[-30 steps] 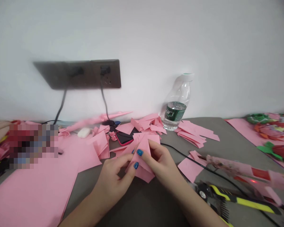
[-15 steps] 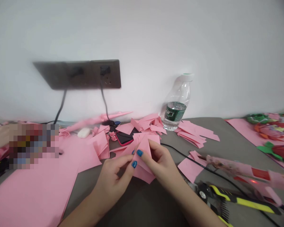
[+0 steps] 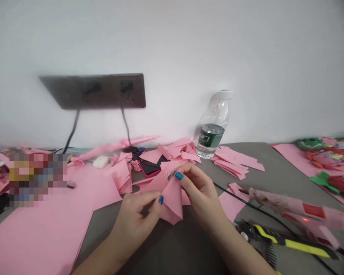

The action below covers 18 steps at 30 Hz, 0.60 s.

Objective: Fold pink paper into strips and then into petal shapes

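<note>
**Left hand (image 3: 134, 217) and right hand (image 3: 199, 191) pinching folded pink paper (image 3: 172, 204)**

Paper: multi-layer fold, point down, held just above the table (image 3: 246, 156), below and left of the water bottle (image 3: 213, 130), on the person's side.

Grip: both hands nearly closed on it, no gap at the contact points. Left thumb and fingers hold the lower left side. Right fingertips (image 3: 174, 175), blue nails, curl over the top edge. Exact thumb placement hidden by paper and fingers.

Around the bottle:
- Phone (image 3: 149, 168), pink edge, left of it, partly under loose pink scraps (image 3: 174, 151)
- Pink strips (image 3: 235, 164) touching distance to the right
- Black cable (image 3: 255, 204) lower right
- Pink-wrapped tool (image 3: 298, 210) and yellow-handled tool (image 3: 286, 240) further lower right
- Paper flowers (image 3: 329, 160) far right
- Pink sheets (image 3: 37, 236) well left
- Wall socket panel (image 3: 94, 91) up left, two cords plugged in
</note>
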Available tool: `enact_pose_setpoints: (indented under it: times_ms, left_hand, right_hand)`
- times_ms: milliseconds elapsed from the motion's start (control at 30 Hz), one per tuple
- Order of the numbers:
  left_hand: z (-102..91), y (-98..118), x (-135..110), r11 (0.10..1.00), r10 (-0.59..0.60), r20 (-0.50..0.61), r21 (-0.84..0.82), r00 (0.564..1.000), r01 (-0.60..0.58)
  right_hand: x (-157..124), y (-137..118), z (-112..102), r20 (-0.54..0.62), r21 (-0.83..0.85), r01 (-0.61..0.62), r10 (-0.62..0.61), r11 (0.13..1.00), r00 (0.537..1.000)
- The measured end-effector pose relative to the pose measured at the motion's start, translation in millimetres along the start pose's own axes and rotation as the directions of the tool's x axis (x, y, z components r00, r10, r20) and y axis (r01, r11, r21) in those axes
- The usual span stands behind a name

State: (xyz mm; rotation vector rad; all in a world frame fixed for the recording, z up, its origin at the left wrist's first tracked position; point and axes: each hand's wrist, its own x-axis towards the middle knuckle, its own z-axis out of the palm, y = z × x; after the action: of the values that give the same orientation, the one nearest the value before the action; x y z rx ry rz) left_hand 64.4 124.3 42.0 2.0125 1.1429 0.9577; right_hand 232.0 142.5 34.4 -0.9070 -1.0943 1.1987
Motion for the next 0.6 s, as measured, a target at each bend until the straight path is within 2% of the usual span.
enact_pose_setpoints:
  times_ms: [233,333,467,600]
  left_hand:
    - [-0.3,0.5,-0.3,0.999,0.041,-0.011,0.010,0.999,-0.041]
    - [-0.9,-0.1,-1.4,0.998,0.056,-0.033,0.033,0.998,-0.055]
    - [-1.2,-1.5,-1.0,0.991,0.097,-0.046,0.092,0.994,-0.093]
    - [-1.3,-2.2,1.7,0.989,0.118,-0.052,0.101,0.992,-0.113]
  right_hand:
    - [0.1,0.9,1.2,0.031,0.180,-0.070,0.065,0.981,0.997]
    - [1.7,-3.7,0.6,0.139,0.131,-0.139,0.121,0.982,0.983]
    - [1.9,-8.3,-0.1,0.338,0.019,-0.200,0.182,0.980,0.923]
    - [2.0,-7.7,-2.9,0.298,0.038,-0.184,0.165,0.982,0.940]
